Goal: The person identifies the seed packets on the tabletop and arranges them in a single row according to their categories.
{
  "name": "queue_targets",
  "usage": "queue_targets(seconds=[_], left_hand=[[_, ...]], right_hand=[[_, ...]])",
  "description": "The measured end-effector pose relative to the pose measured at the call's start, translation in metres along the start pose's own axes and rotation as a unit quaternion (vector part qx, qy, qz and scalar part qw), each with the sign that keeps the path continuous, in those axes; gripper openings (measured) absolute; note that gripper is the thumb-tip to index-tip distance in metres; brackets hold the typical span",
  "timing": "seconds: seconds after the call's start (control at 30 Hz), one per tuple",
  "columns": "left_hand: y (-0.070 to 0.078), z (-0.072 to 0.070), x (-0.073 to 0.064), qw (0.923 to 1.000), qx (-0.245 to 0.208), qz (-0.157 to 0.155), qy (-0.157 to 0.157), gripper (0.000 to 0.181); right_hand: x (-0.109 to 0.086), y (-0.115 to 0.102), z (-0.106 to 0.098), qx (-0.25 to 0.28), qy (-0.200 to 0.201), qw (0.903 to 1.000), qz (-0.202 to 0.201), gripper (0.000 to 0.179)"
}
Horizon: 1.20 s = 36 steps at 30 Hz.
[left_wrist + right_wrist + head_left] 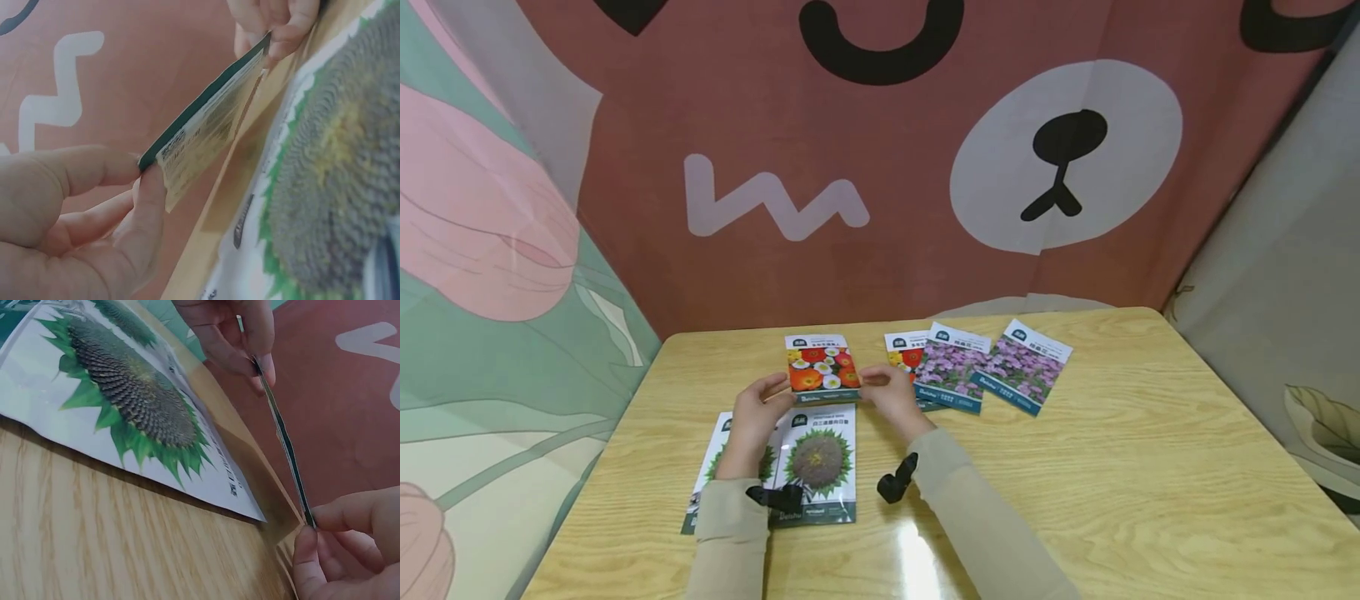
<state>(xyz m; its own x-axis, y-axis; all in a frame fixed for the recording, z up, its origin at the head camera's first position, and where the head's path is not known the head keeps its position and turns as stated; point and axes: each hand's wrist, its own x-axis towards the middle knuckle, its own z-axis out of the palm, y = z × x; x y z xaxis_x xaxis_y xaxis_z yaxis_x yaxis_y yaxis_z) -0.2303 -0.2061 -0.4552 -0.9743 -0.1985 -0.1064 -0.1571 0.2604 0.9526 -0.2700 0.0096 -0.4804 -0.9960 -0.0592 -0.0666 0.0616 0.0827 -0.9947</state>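
A seed packet with red, orange and white flowers (822, 367) is held by its near edge, tilted above the table. My left hand (756, 422) pinches its near left corner between thumb and fingers; my right hand (891, 398) pinches the near right corner. In the left wrist view the packet's printed back (203, 140) shows below its green edge. Seen nearly edge-on, the packet (286, 447) spans both hands in the right wrist view. Just below it lies a sunflower seed packet (817, 462). Another sunflower packet (709, 454) is partly covered by my left hand and wrist.
Right of my right hand, a purple-flower packet (953, 367) overlaps a second red-flower packet (904, 340). Another purple-flower packet (1026, 367) lies beside it on the wooden table (1120, 467). A printed curtain (760, 275) hangs behind the table's far edge.
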Motion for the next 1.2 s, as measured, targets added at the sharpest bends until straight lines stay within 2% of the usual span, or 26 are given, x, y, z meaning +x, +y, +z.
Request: queue_targets(seconds=[0.27,0.4,0.5,0.67,0.83,1.03,1.2], left_hand=[[0.009,-0.002,-0.005,0.9987,-0.008,0.017,-0.048,0.056],[0.015,-0.003,-0.009,0.9972,-0.005,0.033,-0.067,0.057],[0.019,-0.003,-0.012,0.9957,0.007,0.046,-0.080,0.056],[0.025,0.001,-0.015,0.9946,0.029,0.066,-0.076,0.041],[0.032,0.005,-0.019,0.9944,0.032,0.074,-0.068,0.029],[0.036,0.008,-0.022,0.9942,0.008,0.072,-0.080,0.026],[0.035,0.012,-0.022,0.9936,0.004,0.076,-0.083,0.025]], right_hand=[[-0.002,-0.004,-0.015,0.068,-0.033,0.9967,0.030,0.039],[-0.005,-0.007,-0.020,0.071,-0.048,0.9954,0.042,0.042],[-0.006,-0.006,-0.021,0.064,-0.052,0.9960,0.034,0.041],[-0.007,-0.005,-0.027,0.056,-0.053,0.9970,0.009,0.043],[-0.014,-0.007,-0.037,0.031,-0.075,0.9967,-0.009,0.048],[-0.020,-0.005,-0.054,0.019,-0.129,0.9915,0.000,0.049],[-0.025,-0.003,-0.068,0.001,-0.202,0.9792,0.015,0.058]])
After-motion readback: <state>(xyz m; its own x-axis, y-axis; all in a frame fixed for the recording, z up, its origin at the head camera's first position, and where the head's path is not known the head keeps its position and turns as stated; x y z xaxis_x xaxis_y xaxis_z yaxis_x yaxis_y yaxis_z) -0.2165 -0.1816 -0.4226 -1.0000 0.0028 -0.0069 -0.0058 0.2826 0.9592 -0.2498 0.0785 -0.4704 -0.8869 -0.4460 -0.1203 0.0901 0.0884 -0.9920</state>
